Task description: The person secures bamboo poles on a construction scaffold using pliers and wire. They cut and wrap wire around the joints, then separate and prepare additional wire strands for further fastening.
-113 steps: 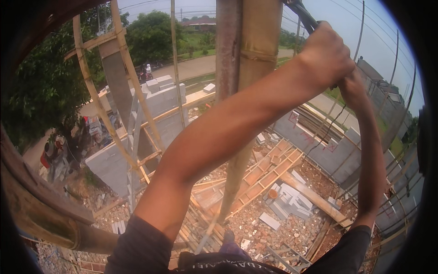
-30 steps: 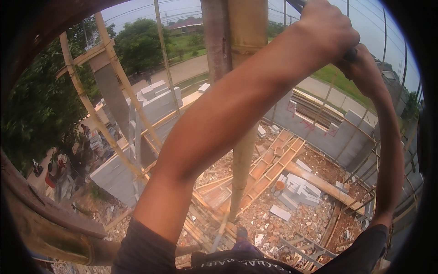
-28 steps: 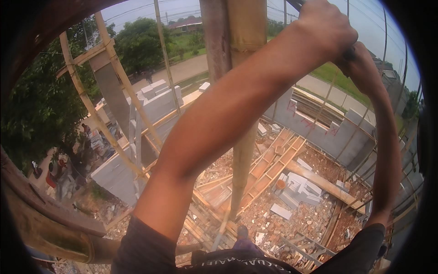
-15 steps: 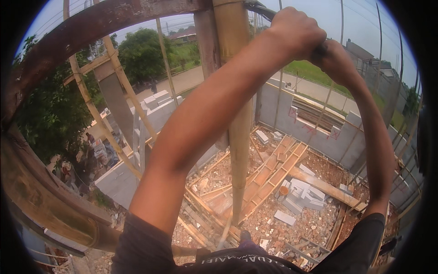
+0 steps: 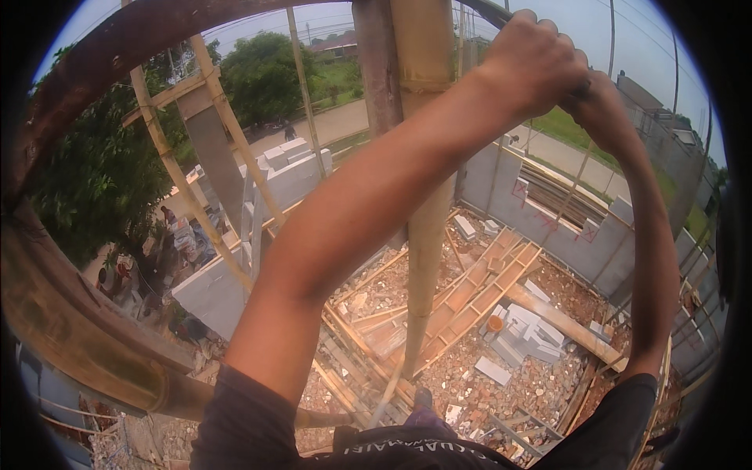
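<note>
My left hand and my right hand are raised close together at the upper right, both closed. They grip a dark strap-like length running from the top of the upright bamboo pole into my left fist. A short dark piece also shows between the two fists; most of it is hidden by my fingers. My left forearm crosses in front of the bamboo pole. Directly left of that pole stands a reddish-brown wooden post.
A brown beam arches across the upper left, and thick bamboo runs at the lower left. Far below lie rubble, wooden formwork frames and pale blocks. A grey block wall stands beyond them.
The whole view has shifted, so the pole, both arms and the ground appear farther right. Both hands keep their grip on the dark strap, near the pole's top.
</note>
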Demonstrator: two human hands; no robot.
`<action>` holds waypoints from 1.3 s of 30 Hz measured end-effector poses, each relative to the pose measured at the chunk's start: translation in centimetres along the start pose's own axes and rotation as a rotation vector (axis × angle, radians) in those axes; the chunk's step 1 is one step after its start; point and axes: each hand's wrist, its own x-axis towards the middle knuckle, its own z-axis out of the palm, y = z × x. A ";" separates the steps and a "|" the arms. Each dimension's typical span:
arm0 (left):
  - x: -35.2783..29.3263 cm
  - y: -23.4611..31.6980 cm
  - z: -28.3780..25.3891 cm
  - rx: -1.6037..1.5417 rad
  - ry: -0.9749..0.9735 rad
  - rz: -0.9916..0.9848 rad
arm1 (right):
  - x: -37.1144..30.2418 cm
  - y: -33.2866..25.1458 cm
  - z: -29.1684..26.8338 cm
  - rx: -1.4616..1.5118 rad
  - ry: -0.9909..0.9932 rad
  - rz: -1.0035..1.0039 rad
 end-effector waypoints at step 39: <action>5.3 -2.1 -5.5 -0.338 0.251 -0.265 | -0.2 -10.1 -13.0 -0.746 0.192 -0.516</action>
